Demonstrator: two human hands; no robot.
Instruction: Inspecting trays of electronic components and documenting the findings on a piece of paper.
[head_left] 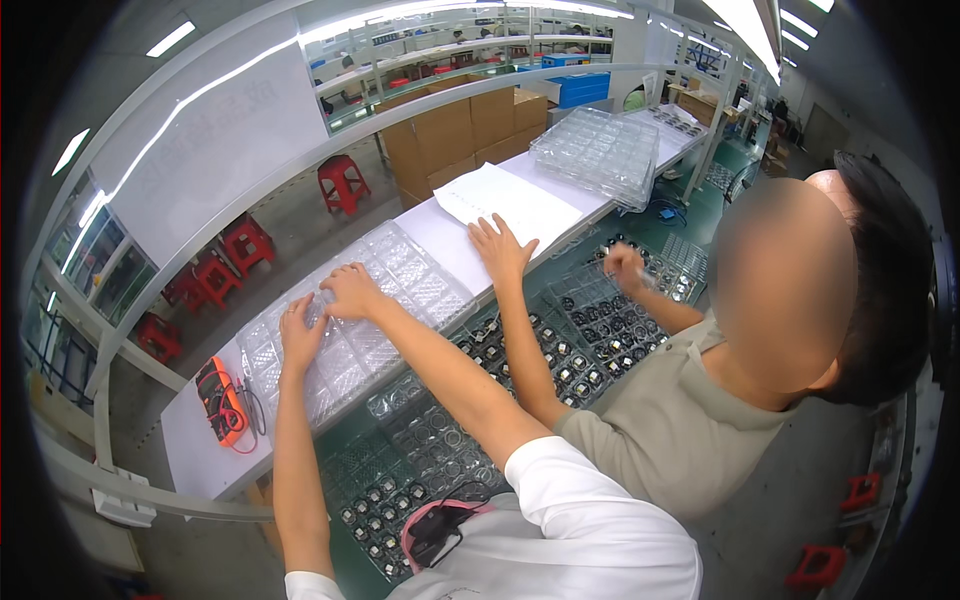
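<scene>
Clear plastic blister trays (pixel 395 265) lie along the white shelf in front of me. My left hand (pixel 302 338) rests on the trays nearer the shelf's left end, its fingers apart and a ring on one finger. Close beside it, my right hand (pixel 352 291) touches the same trays with bent, spread fingertips. Neither hand shows anything lifted off the shelf. An orange multimeter (pixel 222 402) with red and black leads lies left of my left hand.
A co-worker on my right lays one hand (pixel 502 252) by white paper sheets (pixel 508 197); the other hand (pixel 626 268) hovers over trays of small round parts (pixel 600 318). Stacked clear trays (pixel 597 150) stand farther along the shelf. Cardboard boxes (pixel 440 140) and red stools (pixel 342 184) are beyond.
</scene>
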